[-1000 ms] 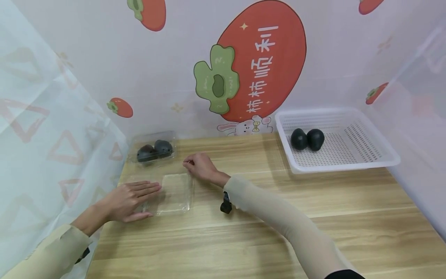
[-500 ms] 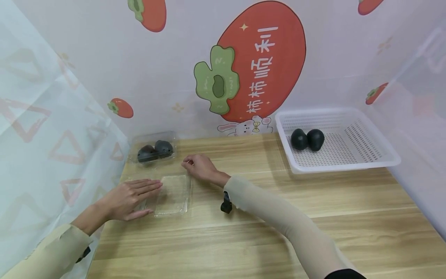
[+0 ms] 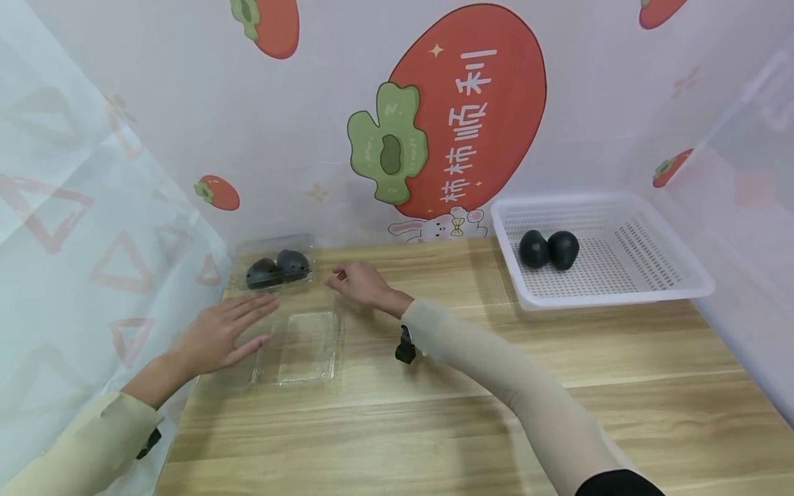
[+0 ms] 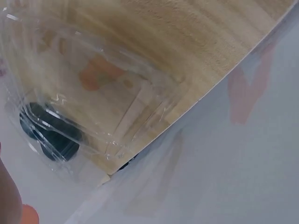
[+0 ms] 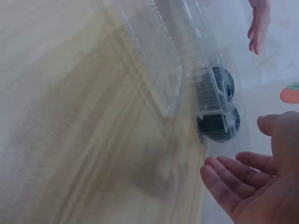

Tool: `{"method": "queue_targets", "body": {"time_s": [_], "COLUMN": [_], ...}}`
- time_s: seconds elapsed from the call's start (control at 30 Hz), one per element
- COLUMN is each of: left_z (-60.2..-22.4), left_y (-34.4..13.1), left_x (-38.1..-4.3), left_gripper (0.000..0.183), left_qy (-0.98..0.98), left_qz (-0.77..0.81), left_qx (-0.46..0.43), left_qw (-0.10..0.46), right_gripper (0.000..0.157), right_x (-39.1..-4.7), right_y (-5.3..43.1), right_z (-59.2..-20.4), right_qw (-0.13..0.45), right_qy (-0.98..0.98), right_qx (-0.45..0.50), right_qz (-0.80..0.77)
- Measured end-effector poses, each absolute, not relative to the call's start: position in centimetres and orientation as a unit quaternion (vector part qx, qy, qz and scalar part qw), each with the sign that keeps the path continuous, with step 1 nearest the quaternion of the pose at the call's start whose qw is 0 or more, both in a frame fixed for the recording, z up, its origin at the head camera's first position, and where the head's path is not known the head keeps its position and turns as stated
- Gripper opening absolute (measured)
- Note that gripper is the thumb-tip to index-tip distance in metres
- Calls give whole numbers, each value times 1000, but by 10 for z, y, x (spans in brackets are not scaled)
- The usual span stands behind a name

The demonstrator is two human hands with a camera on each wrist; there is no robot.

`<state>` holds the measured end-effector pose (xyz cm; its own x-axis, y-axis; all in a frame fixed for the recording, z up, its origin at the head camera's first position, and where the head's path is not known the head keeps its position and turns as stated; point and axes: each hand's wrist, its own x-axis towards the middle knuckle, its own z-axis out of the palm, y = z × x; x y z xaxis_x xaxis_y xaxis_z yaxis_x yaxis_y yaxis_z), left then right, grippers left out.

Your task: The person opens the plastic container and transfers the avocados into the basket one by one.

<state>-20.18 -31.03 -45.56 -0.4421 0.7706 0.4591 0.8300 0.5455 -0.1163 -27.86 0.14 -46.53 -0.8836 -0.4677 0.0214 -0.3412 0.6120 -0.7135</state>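
Note:
A clear plastic box [image 3: 307, 348] lies on the left of the table, with no fruit visible inside. My left hand [image 3: 226, 331], fingers straight, is over its left side; I cannot tell whether it touches the plastic. Just beyond the box's far right corner is my right hand [image 3: 360, 284]. In the right wrist view its fingers [image 5: 229, 182] are relaxed and bent a little, and nothing is held. Behind, a second clear box [image 3: 304, 241] contains two dark avocados [image 3: 293, 264], also visible through plastic in the left wrist view.
At the back right of the wooden table [image 3: 434, 427] stands a white perforated basket [image 3: 620, 301] with two more dark avocados [image 3: 563, 250] in its left part. Printed sheets [image 3: 298, 117] rise behind the table and along both sides.
My left hand has come off the near box's middle-left part and shifted back and slightly left. My right hand has risen slightly, its fingers loosening from their earlier pinch-like pose.

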Motion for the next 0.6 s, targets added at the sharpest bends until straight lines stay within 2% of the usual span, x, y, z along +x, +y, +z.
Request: {"method": "queue_targets", "body": {"time_s": [0.1, 0.17, 0.33, 0.6], "left_z": [-448, -443, -429, -415], "left_y": [-312, -315, -322, -332], "left_x": [-207, -211, -227, -259], "left_gripper": [53, 52, 65, 86], "left_qy": [-891, -920, -959, -937], "left_qz": [-108, -142, -233, -343], "left_qx": [-387, -316, -146, 8], "left_qw": [214, 183, 75, -71], "right_gripper": [51, 51, 55, 60], "right_x": [-285, -288, -295, -303], "right_y": [0, -2, -7, -16], "right_z": [-461, -457, -453, -451], "right_qw": [85, 89, 111, 154], "right_qy": [895, 894, 884, 850], "right_qx": [-222, -218, -196, -165], "right_qz": [-377, -381, -411, -477]}}
